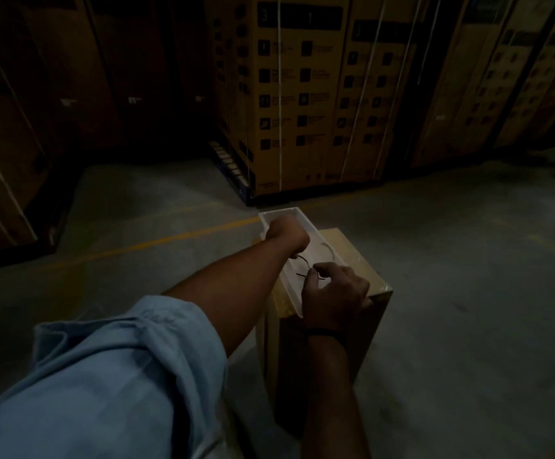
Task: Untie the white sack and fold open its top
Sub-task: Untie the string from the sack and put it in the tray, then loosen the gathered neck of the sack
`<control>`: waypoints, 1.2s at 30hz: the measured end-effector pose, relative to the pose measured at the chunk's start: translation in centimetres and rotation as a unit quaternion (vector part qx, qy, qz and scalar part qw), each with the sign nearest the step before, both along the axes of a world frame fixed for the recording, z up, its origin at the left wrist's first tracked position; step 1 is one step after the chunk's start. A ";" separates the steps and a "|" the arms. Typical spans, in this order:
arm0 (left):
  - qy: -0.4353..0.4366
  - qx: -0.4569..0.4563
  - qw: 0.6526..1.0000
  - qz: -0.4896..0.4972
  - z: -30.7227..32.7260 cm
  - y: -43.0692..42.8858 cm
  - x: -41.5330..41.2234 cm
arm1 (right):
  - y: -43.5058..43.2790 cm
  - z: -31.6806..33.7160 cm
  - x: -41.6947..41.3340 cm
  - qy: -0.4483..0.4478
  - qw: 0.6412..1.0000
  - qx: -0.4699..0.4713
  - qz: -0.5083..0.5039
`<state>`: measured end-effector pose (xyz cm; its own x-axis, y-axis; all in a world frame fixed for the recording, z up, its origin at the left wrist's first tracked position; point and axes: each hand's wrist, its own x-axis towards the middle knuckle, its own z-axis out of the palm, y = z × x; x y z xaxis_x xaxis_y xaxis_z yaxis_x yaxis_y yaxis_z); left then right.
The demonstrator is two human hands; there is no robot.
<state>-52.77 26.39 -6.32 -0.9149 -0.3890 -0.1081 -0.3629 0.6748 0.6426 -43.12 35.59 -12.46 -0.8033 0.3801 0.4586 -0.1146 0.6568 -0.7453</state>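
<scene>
As left hand [286, 234], right hand [334, 293] pinch cord [302, 260] — white sack [323, 261] lies beneath.

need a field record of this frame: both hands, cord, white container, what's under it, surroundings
left hand: fisted, dark cord runs from it
right hand: pinches the cord
white container: open-topped, lies on cardboard box
surroundings: dim; concrete floor, strapped cartons behind
</scene>
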 end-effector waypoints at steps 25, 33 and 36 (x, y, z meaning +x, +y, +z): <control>0.103 0.022 0.994 0.036 1.1 -15.0 23.9 | -10.5 2.8 9.2 0.069 0.963 0.130 0.224; 0.113 0.051 0.971 0.203 -5.0 -26.7 44.2 | -19.5 1.0 16.2 0.100 0.852 0.205 0.471; 0.114 0.037 0.959 0.256 -7.1 -28.0 49.3 | -21.7 0.3 18.1 0.080 0.808 0.235 0.534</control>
